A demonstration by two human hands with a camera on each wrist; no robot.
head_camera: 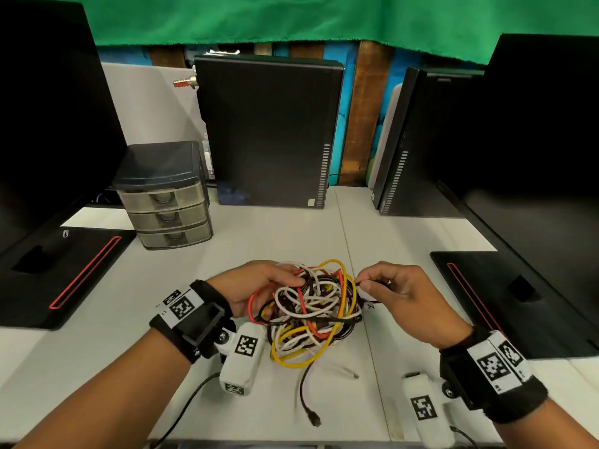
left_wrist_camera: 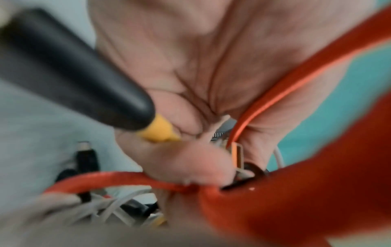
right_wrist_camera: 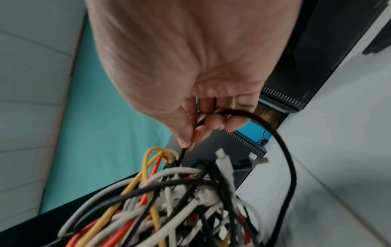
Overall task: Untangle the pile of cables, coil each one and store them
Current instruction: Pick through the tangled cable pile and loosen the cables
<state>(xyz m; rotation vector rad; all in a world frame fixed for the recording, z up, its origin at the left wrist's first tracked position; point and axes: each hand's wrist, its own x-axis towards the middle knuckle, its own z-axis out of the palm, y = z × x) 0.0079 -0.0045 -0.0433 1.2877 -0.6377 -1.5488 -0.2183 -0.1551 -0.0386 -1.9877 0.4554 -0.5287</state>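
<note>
A tangled pile of cables in white, black, yellow and red lies on the white desk between my hands. My left hand grips the pile's left side, fingers curled into the red cable and others. My right hand pinches a thin black cable at the pile's right edge, thumb against curled fingers. A black cable end with a plug trails toward me. A white cable end lies beside it.
A small three-drawer organiser stands at the back left. Two black computer cases stand behind. Black monitor bases flank the pile on both sides. White wrist-camera units hang near the desk.
</note>
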